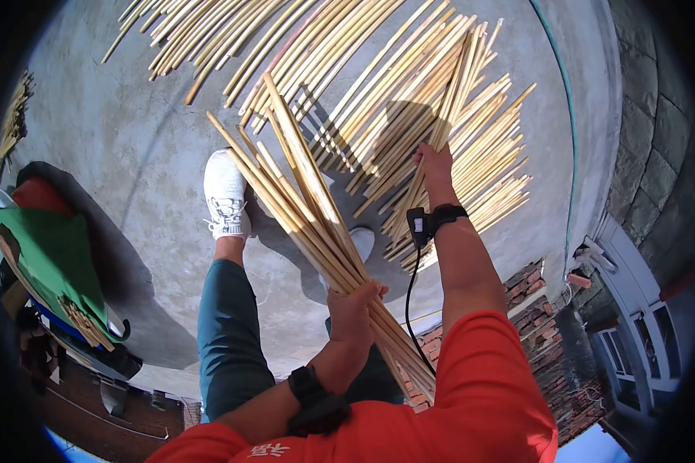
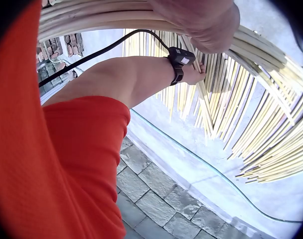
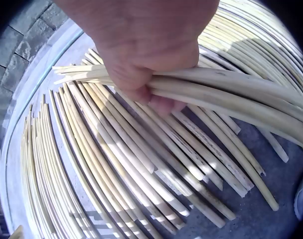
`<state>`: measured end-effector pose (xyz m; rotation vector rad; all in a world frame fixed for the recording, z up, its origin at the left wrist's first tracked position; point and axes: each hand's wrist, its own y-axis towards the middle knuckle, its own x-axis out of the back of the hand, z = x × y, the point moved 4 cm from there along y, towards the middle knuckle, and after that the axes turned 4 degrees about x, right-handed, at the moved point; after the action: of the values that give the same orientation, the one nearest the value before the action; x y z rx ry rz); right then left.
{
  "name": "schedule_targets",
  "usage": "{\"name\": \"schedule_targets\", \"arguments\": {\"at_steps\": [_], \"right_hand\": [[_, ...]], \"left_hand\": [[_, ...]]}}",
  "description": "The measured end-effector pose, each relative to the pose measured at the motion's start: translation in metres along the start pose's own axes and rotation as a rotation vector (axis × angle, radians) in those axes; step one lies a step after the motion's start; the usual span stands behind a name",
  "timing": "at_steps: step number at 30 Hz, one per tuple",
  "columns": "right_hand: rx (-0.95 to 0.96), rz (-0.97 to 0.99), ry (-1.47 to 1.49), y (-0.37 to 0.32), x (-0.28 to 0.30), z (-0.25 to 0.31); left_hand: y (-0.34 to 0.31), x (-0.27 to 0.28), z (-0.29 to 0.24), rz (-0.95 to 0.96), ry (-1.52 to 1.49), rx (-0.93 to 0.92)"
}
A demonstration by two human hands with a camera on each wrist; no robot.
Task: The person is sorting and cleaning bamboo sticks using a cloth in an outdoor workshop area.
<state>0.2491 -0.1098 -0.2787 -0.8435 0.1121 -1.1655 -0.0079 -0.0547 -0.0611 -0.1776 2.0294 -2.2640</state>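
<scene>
My left hand (image 1: 353, 316) grips a thick bundle of pale wooden sticks (image 1: 305, 220) near its lower end. The bundle slants up and leftward in the head view, its far ends fanned apart. Farther out, my right hand (image 1: 435, 163) holds a few wooden sticks (image 1: 457, 92) low over a wide spread of similar sticks (image 1: 486, 166) on the concrete. In the right wrist view, curled fingers (image 3: 166, 103) wrap round these held sticks (image 3: 231, 94). The left wrist view shows part of the left hand (image 2: 206, 22) over its bundle; its fingertips are hidden there.
More sticks (image 1: 201, 35) lie in rows at the top of the head view. A green cover (image 1: 50, 251) lies over a pile at left. A green hose (image 1: 570, 116) runs along the right, by grey paving slabs (image 1: 649, 108). A white shoe (image 1: 225, 189) stands beside the bundle.
</scene>
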Motion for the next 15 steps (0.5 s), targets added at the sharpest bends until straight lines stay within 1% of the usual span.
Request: {"name": "schedule_targets", "arguments": {"at_steps": [1,2,4,5,7,9,11,12,14,15], "right_hand": [[-0.076,0.034,-0.122,-0.003,-0.002,-0.017],[-0.074,0.035,-0.111,-0.005,-0.002,-0.030],[-0.023,0.116,-0.375,-0.009,-0.010,-0.044],[-0.015,0.123,-0.362,-0.013,-0.014,-0.044],[0.107,0.034,-0.270,-0.025,-0.015,-0.028],[0.111,0.067,-0.282,-0.023,-0.011,-0.037],[0.073,0.111,-0.636,-0.022,-0.007,-0.043],[0.074,0.113,-0.637,-0.021,-0.003,-0.044],[0.234,0.032,-0.452,-0.021,0.005,-0.038],[0.233,0.027,-0.457,-0.022,0.006,-0.038]], "left_hand": [[0.001,0.001,0.002,0.019,0.007,0.002],[0.002,0.001,0.002,0.040,0.014,0.001],[0.003,0.002,0.004,0.018,0.030,0.001],[0.003,0.004,0.005,-0.009,0.040,0.015],[0.002,0.004,0.006,0.002,0.059,-0.010],[0.002,0.004,0.009,0.012,0.078,-0.020],[0.003,0.005,0.011,0.005,0.058,-0.014],[0.003,0.005,0.012,0.004,0.055,-0.014],[0.002,0.005,0.012,0.011,0.058,-0.020],[0.001,0.004,0.011,0.014,0.060,-0.014]]}}
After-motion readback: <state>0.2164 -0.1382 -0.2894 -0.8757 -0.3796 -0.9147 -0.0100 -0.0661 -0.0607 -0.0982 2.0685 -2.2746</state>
